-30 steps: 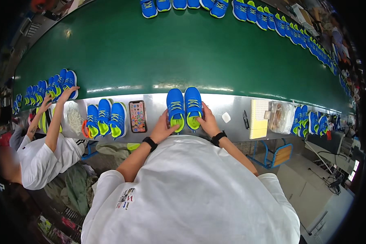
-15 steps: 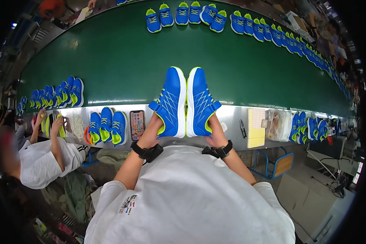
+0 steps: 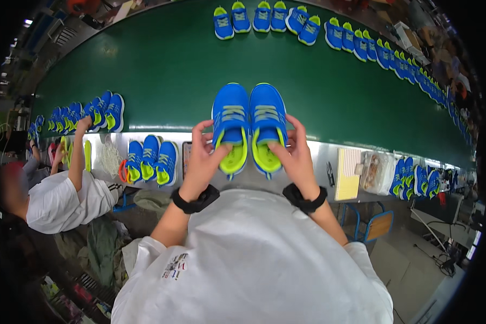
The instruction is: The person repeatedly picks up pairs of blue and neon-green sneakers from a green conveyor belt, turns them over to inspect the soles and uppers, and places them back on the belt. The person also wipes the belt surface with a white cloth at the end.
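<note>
Head view: left hand [image 3: 202, 162] and right hand [image 3: 292, 156] each clasp 1 blue shoe [image 3: 231, 127], the pair side by side above the green belt [image 3: 162, 70], openings upward, likely for inspection.

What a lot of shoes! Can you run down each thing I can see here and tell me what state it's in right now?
Left hand: gripping the left blue shoe at its heel.
Right hand: gripping the right blue shoe at its heel.
Both shoes: side by side, lifted, toes pointing away.
Green conveyor belt: carrying rows of blue shoes.
Three shoes on the steel ledge: resting, untouched.
Yellow notepad: lying flat.
</note>
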The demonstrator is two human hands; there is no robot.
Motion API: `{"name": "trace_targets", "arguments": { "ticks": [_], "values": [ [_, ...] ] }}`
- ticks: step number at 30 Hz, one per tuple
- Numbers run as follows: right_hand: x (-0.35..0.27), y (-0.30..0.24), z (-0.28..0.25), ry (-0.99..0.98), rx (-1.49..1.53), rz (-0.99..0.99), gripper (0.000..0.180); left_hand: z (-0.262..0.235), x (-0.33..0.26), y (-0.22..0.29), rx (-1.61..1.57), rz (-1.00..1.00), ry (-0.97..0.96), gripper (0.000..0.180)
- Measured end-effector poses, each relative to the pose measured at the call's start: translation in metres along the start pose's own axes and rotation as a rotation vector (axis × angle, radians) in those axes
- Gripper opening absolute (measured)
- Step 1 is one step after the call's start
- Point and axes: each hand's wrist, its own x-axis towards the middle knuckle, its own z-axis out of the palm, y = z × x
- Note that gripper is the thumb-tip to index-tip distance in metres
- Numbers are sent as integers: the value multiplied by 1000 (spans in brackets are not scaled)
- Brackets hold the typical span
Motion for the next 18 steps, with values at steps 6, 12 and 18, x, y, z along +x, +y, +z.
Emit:
{"name": "trace_targets", "arguments": {
  "ticks": [6,12,18],
  "values": [
    [24,32,7,-120,-51,309,58,-4,9,-25,-140,-432,143,64],
    [22,79,5,-229,-108,209,52,-35,15,-98,295,-358,22,61],
    [-11,216,-27,-539,-354,89,46,-6,23,-146,1538,927,-613,51]
  ]
}}
